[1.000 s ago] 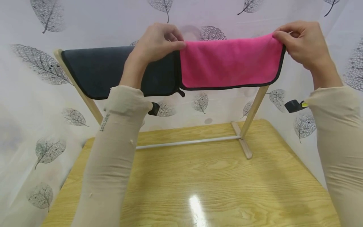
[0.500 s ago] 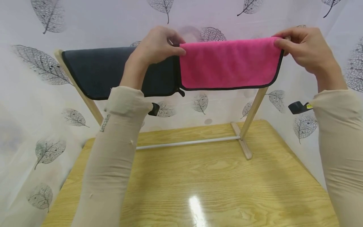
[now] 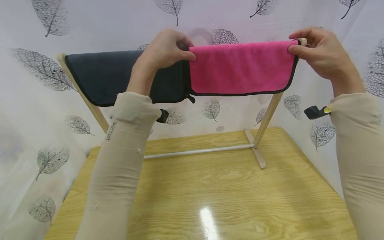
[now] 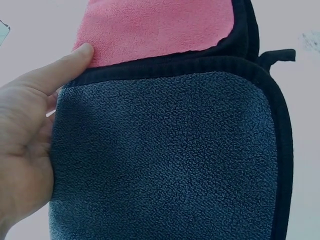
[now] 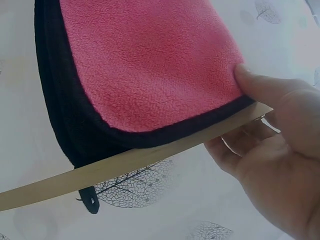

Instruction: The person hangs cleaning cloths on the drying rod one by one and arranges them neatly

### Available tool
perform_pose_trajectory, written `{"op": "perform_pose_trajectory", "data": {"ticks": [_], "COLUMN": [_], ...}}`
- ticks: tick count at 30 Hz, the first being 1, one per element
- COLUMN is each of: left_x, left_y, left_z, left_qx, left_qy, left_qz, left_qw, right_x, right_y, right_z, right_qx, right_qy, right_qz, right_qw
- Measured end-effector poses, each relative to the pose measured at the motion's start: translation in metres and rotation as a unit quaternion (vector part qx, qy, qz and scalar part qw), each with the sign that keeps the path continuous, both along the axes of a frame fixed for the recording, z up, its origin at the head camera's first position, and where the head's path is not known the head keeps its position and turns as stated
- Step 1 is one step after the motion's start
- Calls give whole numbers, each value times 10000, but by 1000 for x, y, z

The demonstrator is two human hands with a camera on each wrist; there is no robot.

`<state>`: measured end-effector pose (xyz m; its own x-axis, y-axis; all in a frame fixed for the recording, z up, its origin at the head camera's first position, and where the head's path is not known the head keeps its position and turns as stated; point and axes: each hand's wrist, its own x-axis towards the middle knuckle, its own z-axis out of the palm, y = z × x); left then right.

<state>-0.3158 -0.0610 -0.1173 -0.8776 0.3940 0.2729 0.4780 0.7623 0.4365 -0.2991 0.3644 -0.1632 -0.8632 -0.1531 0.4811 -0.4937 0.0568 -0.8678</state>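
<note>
A pink towel (image 3: 243, 70) with black edging hangs folded over the top of a wooden rack (image 3: 270, 111). To its left hangs a dark grey towel (image 3: 102, 76), their side edges meeting. My left hand (image 3: 168, 50) pinches the pink towel's upper left corner, thumb in front; in the left wrist view the thumb (image 4: 80, 55) lies on pink cloth beside the grey towel's border. At the upper right corner my right hand (image 3: 321, 53) holds the pink towel with its thumb (image 5: 250, 80) on the front and its other fingers behind, close to the rack's end.
The rack stands on a wood-grain table (image 3: 228, 193), with a white rod (image 3: 198, 152) running low between its legs and a flat foot (image 3: 259, 158) at the right. Behind hangs a pale curtain (image 3: 21, 110) with leaf prints. A small black loop (image 5: 90, 200) dangles below the pink towel.
My right hand has come down and slightly right, and its fingers have spread a little. The pink towel's right corner has lowered, baring the rack's end. The left hand has dipped slightly.
</note>
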Motion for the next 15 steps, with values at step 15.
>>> {"op": "perform_pose_trajectory", "data": {"ticks": [15], "left_x": [-1], "left_y": [6], "left_z": [2], "left_qx": [-1046], "left_qy": [201], "left_qz": [253], "left_qw": [9940], "right_x": [-5], "right_y": [-8], "right_z": [-13], "right_qx": [-475], "right_qy": [73], "right_qz": [-30], "right_qw": [9988]}}
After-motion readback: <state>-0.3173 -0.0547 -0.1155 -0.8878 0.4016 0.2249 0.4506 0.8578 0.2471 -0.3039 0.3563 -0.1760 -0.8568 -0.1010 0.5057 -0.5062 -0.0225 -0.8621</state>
